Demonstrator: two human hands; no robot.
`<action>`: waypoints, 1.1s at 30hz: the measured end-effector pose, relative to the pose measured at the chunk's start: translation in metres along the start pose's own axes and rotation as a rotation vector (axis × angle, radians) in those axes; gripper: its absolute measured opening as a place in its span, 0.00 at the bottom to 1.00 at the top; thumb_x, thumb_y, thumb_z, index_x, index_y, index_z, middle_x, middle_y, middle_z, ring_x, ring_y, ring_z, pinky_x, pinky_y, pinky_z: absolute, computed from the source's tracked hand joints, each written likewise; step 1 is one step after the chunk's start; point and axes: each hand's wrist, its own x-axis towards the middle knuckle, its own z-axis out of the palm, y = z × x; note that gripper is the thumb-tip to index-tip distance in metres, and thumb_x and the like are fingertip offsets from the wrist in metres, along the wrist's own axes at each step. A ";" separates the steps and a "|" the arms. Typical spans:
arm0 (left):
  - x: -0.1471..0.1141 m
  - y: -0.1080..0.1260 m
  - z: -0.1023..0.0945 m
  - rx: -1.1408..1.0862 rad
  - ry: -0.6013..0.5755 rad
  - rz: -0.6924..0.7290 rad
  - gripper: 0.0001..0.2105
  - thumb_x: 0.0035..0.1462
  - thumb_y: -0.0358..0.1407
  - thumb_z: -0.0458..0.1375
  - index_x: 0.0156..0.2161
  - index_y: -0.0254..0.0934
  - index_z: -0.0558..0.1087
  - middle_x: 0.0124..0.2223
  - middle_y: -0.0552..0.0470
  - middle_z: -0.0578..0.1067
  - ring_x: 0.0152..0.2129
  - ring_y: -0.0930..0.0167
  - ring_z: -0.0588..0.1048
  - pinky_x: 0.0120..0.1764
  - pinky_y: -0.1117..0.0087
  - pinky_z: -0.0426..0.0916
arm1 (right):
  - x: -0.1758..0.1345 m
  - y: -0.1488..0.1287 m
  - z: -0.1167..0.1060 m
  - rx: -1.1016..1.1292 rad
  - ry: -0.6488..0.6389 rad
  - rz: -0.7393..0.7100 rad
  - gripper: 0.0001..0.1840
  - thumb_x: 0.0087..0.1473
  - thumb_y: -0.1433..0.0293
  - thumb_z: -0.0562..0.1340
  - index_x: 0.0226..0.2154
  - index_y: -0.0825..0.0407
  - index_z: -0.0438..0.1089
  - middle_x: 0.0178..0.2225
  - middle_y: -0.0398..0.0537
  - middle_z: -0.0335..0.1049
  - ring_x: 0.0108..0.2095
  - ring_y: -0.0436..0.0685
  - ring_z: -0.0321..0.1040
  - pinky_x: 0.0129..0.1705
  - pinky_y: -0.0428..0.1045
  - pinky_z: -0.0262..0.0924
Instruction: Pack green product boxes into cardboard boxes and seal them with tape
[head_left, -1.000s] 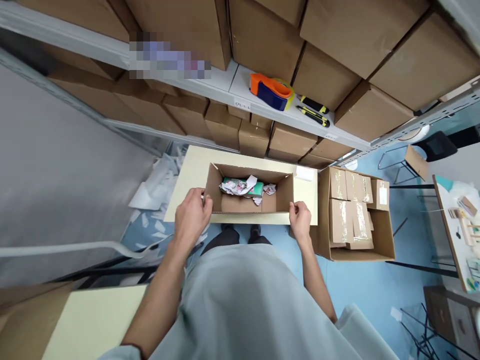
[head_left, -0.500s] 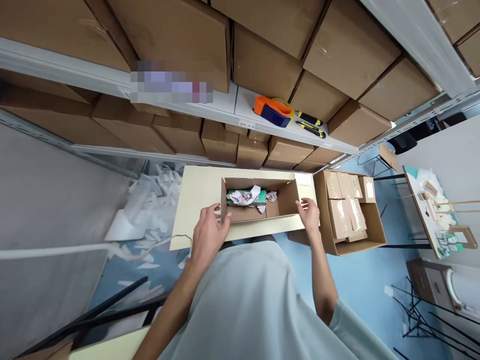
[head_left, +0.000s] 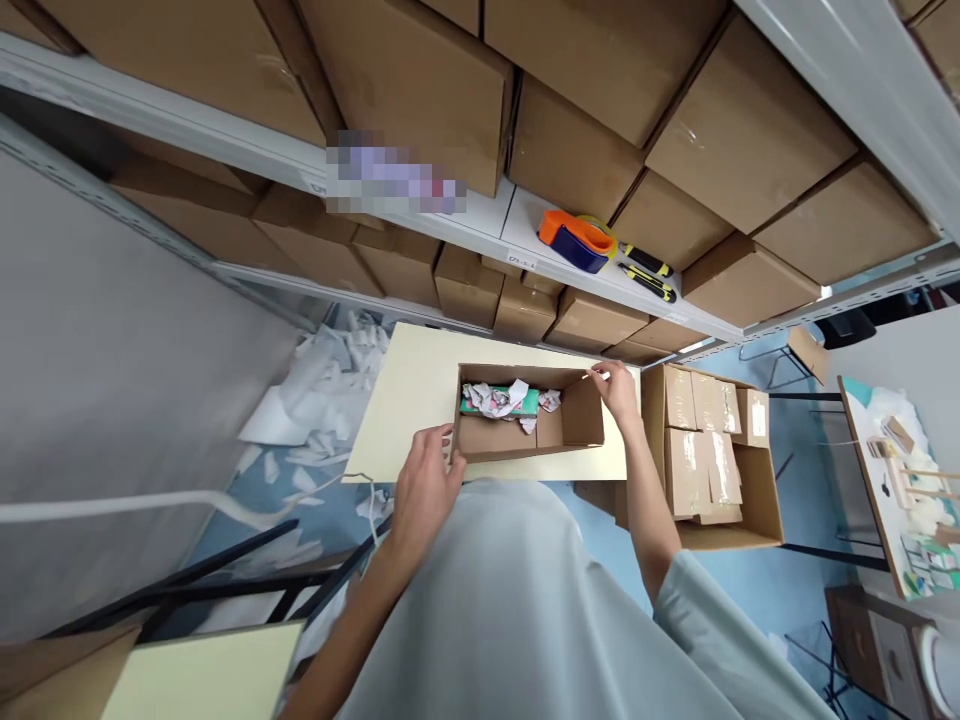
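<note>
An open cardboard box [head_left: 495,438] rests on the pale yellow table [head_left: 409,375] in front of me. Inside it lies a green packet [head_left: 529,404], partly covered by crumpled printed paper [head_left: 496,400]. A smaller paper wad [head_left: 550,401] sits to its right. My left hand [head_left: 429,482] holds the box's near left corner, fingers along the side and thumb at the front edge. Over the far right corner, my right hand [head_left: 618,390] is closed in a pinch. A bit of a white slip of paper [head_left: 595,374] shows at its fingertips; the rest is hidden.
On the shelf [head_left: 487,237] above lie an orange and blue tape dispenser [head_left: 576,240] and yellow-black cutters [head_left: 648,282], among stacked boxes. A large carton [head_left: 761,500] with several taped boxes stands right of the table. White paper scraps [head_left: 322,380] cover the floor at left.
My right hand has moved from the box's right edge to its far right corner and pinched at the white slip there. My left hand remains at the near left corner. The view has shifted.
</note>
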 end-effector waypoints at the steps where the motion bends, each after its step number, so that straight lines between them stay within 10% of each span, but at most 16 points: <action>1: -0.002 0.000 0.001 -0.009 -0.020 0.005 0.18 0.68 0.36 0.52 0.61 0.40 0.71 0.58 0.39 0.77 0.51 0.55 0.82 0.54 0.53 0.79 | 0.004 0.001 0.002 0.017 -0.005 -0.013 0.18 0.73 0.56 0.61 0.43 0.49 0.82 0.44 0.53 0.80 0.32 0.58 0.74 0.49 0.55 0.69; 15: 0.014 0.016 0.016 0.008 -0.430 0.014 0.28 0.73 0.55 0.49 0.62 0.41 0.80 0.71 0.42 0.77 0.70 0.56 0.74 0.73 0.53 0.67 | 0.001 0.006 0.043 0.414 -0.215 -0.017 0.17 0.74 0.51 0.59 0.48 0.44 0.75 0.47 0.47 0.83 0.35 0.58 0.80 0.40 0.53 0.77; 22: 0.042 0.015 0.022 0.251 -0.593 -0.054 0.33 0.60 0.63 0.63 0.59 0.42 0.80 0.52 0.37 0.87 0.52 0.45 0.85 0.51 0.53 0.77 | 0.001 0.019 0.054 0.491 -0.341 -0.022 0.14 0.72 0.54 0.63 0.40 0.45 0.75 0.58 0.52 0.83 0.58 0.61 0.80 0.61 0.57 0.73; 28: 0.052 0.007 0.023 0.382 -0.260 -0.105 0.27 0.67 0.58 0.61 0.57 0.36 0.73 0.49 0.34 0.84 0.49 0.47 0.84 0.49 0.54 0.78 | -0.005 0.032 0.051 0.477 -0.335 -0.102 0.08 0.69 0.64 0.63 0.41 0.46 0.78 0.53 0.54 0.85 0.67 0.63 0.75 0.66 0.60 0.66; 33: 0.059 -0.010 0.028 0.324 -0.062 -0.006 0.34 0.67 0.47 0.62 0.72 0.34 0.65 0.69 0.25 0.70 0.62 0.45 0.77 0.58 0.49 0.77 | -0.026 0.039 0.049 0.379 -0.249 -0.071 0.07 0.66 0.64 0.68 0.44 0.46 0.81 0.59 0.56 0.82 0.70 0.67 0.71 0.68 0.64 0.67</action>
